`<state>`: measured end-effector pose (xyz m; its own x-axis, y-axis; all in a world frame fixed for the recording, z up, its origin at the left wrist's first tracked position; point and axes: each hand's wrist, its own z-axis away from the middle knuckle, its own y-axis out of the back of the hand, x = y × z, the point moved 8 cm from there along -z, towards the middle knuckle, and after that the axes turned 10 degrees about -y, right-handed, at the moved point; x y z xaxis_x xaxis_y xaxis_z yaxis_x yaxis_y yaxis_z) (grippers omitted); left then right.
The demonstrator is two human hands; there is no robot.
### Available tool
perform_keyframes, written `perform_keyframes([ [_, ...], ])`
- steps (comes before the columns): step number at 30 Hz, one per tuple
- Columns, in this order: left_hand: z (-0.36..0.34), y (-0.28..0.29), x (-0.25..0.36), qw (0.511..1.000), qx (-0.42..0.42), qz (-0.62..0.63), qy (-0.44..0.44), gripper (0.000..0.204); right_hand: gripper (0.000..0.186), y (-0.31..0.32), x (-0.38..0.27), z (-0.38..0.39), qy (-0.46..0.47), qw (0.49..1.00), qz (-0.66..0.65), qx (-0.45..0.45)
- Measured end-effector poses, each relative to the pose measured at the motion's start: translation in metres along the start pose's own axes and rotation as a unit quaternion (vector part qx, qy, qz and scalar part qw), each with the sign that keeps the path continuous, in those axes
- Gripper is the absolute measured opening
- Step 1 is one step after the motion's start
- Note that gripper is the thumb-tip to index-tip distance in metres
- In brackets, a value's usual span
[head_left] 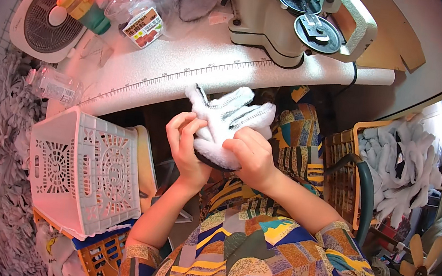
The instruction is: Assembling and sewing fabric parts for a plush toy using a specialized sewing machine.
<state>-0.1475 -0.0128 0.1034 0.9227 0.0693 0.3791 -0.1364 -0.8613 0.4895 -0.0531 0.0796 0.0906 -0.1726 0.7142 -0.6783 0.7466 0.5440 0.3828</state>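
Observation:
A white fleece glove with dark stitching and a dark cuff edge [215, 118] is held between my two hands above my lap, just beyond the table's front edge. My left hand [184, 144] grips its left side with curled fingers, the fingertips pressing into the fleece. My right hand [251, 159] grips the lower right part, thumb on the pale fabric. The glove's fingers point upward and to the right.
A sewing machine [255, 22] stands on the ruler-marked table [170, 59], with a fan [37, 7], bottle [82, 8] and plastic containers [129, 11]. A white crate [83, 170] is at left; a basket of white gloves [391, 160] at right.

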Motion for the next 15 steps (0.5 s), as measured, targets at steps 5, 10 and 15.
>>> perform_keyframes([
  [5,0.005,0.0,0.004,0.995,-0.037,0.091,0.036,0.031,0.043,0.014,0.026,-0.014,-0.081,0.993,0.04,0.07],
  [10,0.009,-0.02,0.019,0.981,-0.142,0.123,0.044,0.032,0.03,0.024,0.059,-0.011,-0.115,0.982,0.125,0.078],
  [15,0.034,-0.031,0.004,0.881,-0.213,0.296,0.302,0.034,0.019,0.015,0.077,-0.001,-0.264,0.964,0.021,-0.013],
])
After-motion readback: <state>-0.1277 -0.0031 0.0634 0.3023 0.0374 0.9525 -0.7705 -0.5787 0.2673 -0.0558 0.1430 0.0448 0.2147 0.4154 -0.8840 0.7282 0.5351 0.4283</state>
